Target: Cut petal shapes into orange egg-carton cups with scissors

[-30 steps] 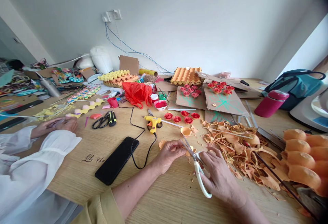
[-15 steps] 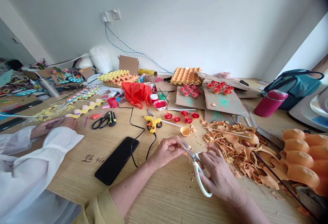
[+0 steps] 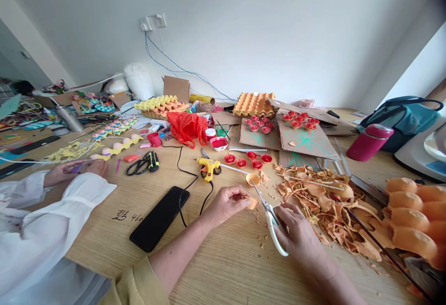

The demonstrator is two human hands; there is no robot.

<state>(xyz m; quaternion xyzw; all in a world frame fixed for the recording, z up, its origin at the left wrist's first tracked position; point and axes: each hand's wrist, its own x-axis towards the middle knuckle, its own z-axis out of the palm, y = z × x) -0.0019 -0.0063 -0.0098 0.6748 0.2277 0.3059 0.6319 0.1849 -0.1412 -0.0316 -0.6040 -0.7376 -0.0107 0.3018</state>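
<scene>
A wooden table [image 3: 223,268] is filling the lower view, and a co-worker's white sleeve [image 3: 69,207] is resting along its left side. A heap of orange egg-carton scraps [image 3: 320,202] is spreading beyond the person's right hand [image 3: 301,230], with an orange egg tray [image 3: 409,219] lying at its right. Behind the heap, a cardboard sheet [image 3: 306,144] streaked with green is bearing red flowers. A black smartphone [image 3: 159,219] is lying left of the person's left hand [image 3: 226,207].

The right hand is gripping white-handled scissors [image 3: 269,210], its fingers closing around the handles; the blades are pointing away from the person, toward the orange carton cup [image 3: 252,180] standing just beyond. The left thumb and forefinger are coming together in a pinch on a small orange carton piece [image 3: 253,202], which is sitting just left of the blades, above the table.

Farther off, a yellow hot-glue gun [image 3: 209,169] is lying with its black cord trailing toward the left forearm. Five red carton roses [image 3: 241,162] are clustering behind the cup. Tiny orange crumbs [image 3: 262,245] are dotting the wood between the two hands.
</scene>
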